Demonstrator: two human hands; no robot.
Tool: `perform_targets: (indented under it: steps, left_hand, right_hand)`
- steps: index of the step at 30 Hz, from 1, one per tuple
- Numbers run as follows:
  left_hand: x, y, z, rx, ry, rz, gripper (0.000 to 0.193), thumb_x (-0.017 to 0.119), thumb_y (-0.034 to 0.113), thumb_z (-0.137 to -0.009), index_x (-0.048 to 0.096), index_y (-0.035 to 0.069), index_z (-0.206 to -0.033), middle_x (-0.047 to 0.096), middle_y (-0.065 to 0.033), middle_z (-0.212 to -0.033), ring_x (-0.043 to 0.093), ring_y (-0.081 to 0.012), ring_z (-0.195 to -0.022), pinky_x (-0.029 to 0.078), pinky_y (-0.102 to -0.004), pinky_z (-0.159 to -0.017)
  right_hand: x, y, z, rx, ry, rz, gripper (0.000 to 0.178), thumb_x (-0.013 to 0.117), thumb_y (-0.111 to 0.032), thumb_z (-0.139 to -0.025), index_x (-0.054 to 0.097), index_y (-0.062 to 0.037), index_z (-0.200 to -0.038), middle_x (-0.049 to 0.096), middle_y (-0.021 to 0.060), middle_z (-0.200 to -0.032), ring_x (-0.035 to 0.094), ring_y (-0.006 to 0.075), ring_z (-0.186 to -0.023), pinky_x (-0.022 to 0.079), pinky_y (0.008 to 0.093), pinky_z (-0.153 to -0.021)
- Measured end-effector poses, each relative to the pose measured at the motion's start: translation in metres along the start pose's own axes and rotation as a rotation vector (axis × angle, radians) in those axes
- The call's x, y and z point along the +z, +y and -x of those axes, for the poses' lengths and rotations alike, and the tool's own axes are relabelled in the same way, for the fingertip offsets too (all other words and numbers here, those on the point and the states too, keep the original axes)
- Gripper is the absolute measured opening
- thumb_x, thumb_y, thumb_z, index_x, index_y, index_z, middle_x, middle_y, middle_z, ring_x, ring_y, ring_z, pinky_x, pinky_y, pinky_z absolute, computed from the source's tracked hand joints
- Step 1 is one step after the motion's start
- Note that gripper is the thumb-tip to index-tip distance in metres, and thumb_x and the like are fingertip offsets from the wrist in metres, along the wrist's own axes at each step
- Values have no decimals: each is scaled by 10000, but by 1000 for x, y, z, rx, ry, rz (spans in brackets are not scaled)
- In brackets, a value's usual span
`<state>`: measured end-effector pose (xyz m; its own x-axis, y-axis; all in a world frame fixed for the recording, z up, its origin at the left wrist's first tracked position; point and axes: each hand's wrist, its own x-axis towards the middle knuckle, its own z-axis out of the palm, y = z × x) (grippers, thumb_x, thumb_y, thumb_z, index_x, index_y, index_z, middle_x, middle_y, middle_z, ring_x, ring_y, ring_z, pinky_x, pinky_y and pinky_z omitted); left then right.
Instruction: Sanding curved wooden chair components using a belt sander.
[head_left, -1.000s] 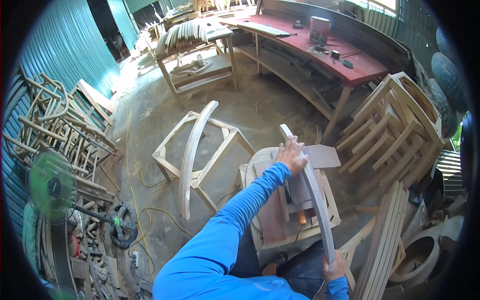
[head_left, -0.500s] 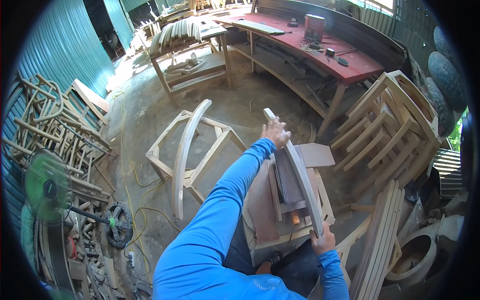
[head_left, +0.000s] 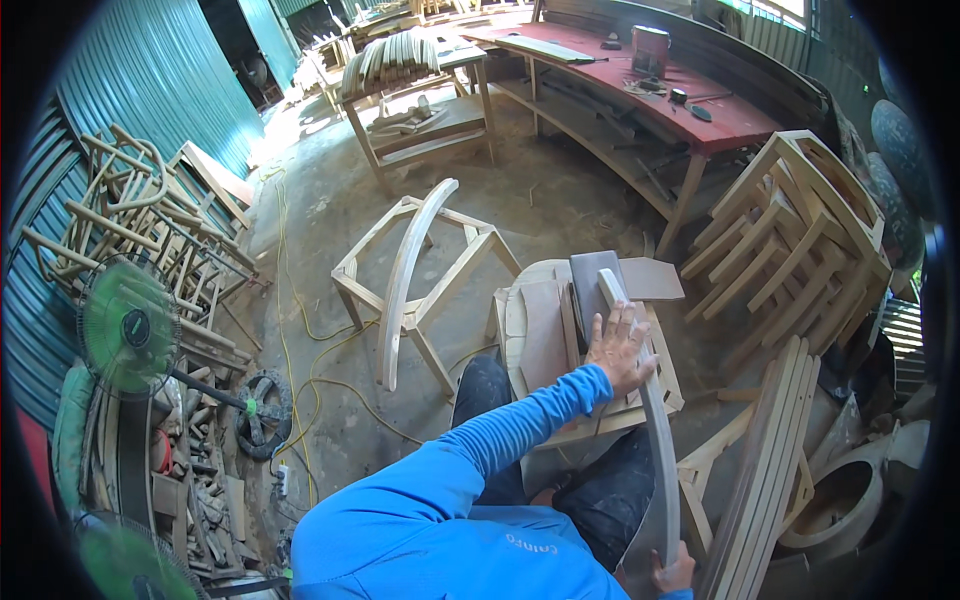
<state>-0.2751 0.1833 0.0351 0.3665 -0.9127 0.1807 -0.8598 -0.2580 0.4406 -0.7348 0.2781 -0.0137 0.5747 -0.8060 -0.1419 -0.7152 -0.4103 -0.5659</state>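
From where I stand, the left hand is at right of centre in the frame, its fingers well spread and laid across the top of a curved wooden piece, palm down and not wrapped round it. The right hand, down by the lower edge, has its fingers curled about the near end of that same piece; how tightly they close I can't tell, since part of the hand is hidden.

The piece runs from right of centre down toward the lower edge, bowing out to the right. Its far end lies over a dark grey flat board; whether the two touch there, I can't make out. Below the board is a pale wooden frame, just in front of the person's knees.

Left of that, near the middle, a second curved piece rests across an open four-legged frame. A red desk fills the upper right, carrying a tin. Long slats lie at lower right, and a green fan stands at the left.
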Motion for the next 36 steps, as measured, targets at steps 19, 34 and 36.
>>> perform_targets:
  steps: [19,34,36]
  left_hand:
    - [-9,-22,-106,611,549,265,194,597,237,-850,724,145,-734,704,-65,-764,670,-273,-772,507,-441,-812]
    - [-61,21,-78,-67,358,676,601,341,420,-1010,757,57,-775,735,-187,-778,713,-385,-813,514,-520,-842]
    - [-82,31,-85,-173,217,821,648,308,463,-1012,790,55,-867,746,-212,-847,724,-414,-906,533,-527,-906]
  right_hand:
    - [-189,-198,-30,116,73,83,387,736,-193,-891,561,-56,-1208,676,258,-829,684,478,-750,543,478,-646]
    - [-390,-366,-120,417,-82,407,390,538,-145,-862,570,-24,-1232,550,-3,-724,548,94,-548,472,272,-487]
    - [-466,-385,-148,206,-59,649,333,583,-176,-854,566,-53,-1162,553,-1,-762,529,87,-495,454,256,-442]
